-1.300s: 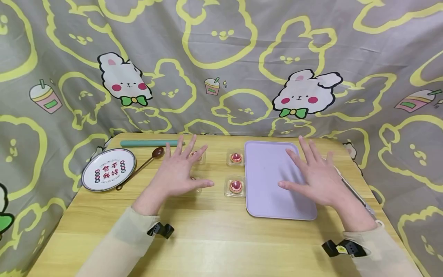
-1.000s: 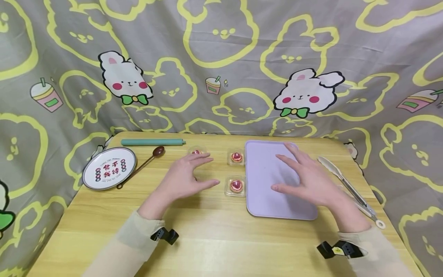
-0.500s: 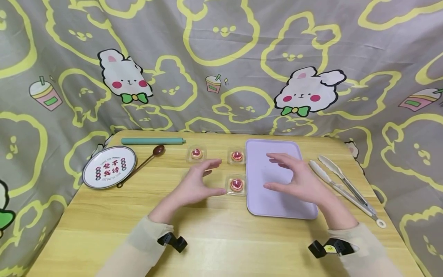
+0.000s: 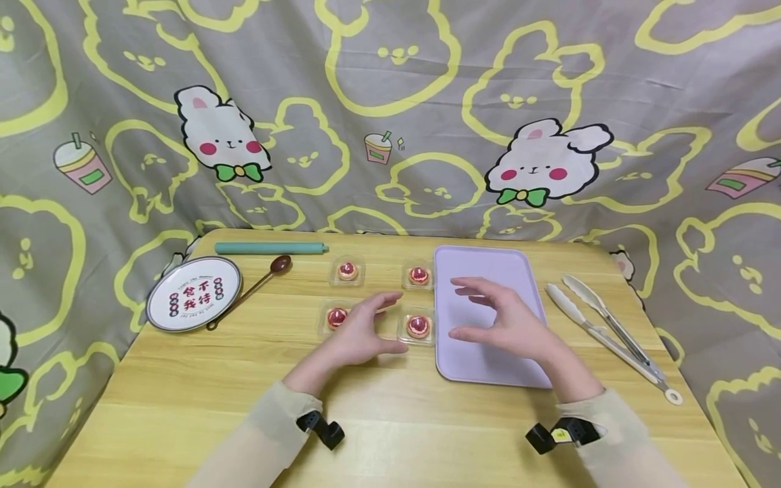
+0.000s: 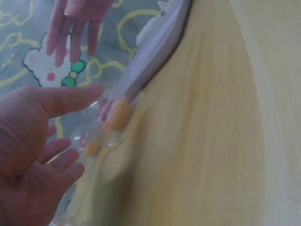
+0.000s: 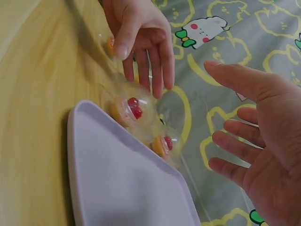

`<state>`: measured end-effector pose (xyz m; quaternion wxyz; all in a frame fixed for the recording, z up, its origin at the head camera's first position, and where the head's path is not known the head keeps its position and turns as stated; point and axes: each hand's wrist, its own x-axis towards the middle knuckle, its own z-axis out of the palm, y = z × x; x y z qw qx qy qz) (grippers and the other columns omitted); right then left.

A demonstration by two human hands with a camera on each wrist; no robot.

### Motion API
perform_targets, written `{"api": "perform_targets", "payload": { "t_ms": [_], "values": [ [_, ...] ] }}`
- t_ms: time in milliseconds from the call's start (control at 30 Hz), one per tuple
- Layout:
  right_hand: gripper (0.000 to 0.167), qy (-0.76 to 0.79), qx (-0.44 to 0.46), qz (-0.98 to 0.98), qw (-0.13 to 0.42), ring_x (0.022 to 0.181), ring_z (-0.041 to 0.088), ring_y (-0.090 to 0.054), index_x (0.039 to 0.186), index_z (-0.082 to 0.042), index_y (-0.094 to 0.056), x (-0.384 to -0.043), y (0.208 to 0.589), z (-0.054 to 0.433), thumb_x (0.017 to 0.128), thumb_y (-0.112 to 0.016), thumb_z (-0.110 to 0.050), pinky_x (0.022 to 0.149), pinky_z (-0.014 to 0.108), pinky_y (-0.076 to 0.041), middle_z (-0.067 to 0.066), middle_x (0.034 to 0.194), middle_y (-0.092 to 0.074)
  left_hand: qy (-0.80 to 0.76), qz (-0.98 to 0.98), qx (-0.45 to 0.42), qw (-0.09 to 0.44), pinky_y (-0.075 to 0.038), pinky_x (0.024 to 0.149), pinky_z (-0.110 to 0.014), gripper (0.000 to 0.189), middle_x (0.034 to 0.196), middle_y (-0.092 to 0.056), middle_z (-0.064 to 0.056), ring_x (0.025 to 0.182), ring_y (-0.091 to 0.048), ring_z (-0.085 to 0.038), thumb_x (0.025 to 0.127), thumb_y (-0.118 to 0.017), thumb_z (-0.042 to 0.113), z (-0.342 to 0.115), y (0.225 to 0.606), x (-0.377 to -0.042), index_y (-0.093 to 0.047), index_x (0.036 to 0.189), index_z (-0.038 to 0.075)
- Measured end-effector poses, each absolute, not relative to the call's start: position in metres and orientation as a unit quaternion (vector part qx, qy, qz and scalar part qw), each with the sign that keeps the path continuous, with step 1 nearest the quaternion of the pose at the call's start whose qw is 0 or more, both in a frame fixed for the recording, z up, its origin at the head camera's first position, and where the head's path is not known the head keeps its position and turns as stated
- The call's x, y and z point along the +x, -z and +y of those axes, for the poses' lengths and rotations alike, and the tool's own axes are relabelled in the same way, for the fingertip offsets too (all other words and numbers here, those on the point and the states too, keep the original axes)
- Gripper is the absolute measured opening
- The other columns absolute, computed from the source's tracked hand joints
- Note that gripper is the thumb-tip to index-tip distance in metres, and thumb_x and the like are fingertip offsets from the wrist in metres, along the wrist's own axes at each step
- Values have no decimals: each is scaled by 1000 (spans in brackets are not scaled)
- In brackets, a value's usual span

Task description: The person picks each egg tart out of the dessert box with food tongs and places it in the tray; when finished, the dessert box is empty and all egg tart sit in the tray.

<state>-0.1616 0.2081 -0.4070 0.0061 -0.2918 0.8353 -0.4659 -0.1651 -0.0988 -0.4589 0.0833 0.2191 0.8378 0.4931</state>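
Note:
My left hand hovers over the table among several small tarts in clear plastic boxes, its thumb and fingers apart and nothing between them. Closest to its fingertips is the front right tart. Behind that one sits the back right tart. On the left are the back left tart and the front left tart, the latter partly covered by my hand. Above the lilac tray my right hand is held with thumb and fingers spread apart, holding nothing. In the right wrist view the tray lies below it.
To the right of the tray lie metal tongs with pale tips. A white plate with printed characters stands at the left, beside a brown spoon. A teal rod lies along the back edge, before a patterned curtain.
Both hands have come down and inward, their fingers going from widely spread to loosely bent. The left moved right, uncovering the left tarts; the right moved left, uncovering the tongs.

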Motion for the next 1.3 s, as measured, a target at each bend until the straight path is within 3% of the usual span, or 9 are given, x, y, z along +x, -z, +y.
{"api": "perform_targets", "payload": {
  "t_ms": [333,567,800,967,1300],
  "values": [
    [79,476,-295,828,38,132,31,-60,149,-9,-58,-167,417,195,80,-96,-22,110,53,-49,6,148,-60,-480,846,203,110,-46,114,-43,101,160,-48,-11,137,-55,-35,73,-98,13,-93,466,-167,-45,160,12],
    [84,467,-305,827,70,133,37,-58,151,-3,-54,-176,434,184,81,-96,-23,109,55,-50,14,151,-57,-403,884,219,86,-29,124,-51,99,159,-49,-10,148,-41,-32,77,-96,18,-88,472,-170,-43,161,10],
    [87,444,-304,839,81,132,38,-58,149,5,-54,-184,452,175,79,-96,-27,109,55,-49,20,149,-58,-373,901,202,85,-23,122,-64,97,152,-57,-5,141,-47,-29,79,-96,26,-83,479,-173,-45,160,12],
    [87,424,-297,851,92,131,34,-59,148,4,-55,-187,461,171,78,-97,-26,112,54,-47,17,146,-61,-389,895,199,90,-27,121,-61,93,143,-64,1,136,-50,-26,79,-95,25,-80,485,-176,-47,157,11],
    [84,384,-300,869,84,138,35,-54,144,3,-60,-194,464,165,74,-99,-25,120,53,-38,17,144,-63,-409,893,169,88,-35,117,-52,84,135,-67,0,129,-54,-25,74,-99,26,-77,487,-179,-57,146,12]
  ]
}}
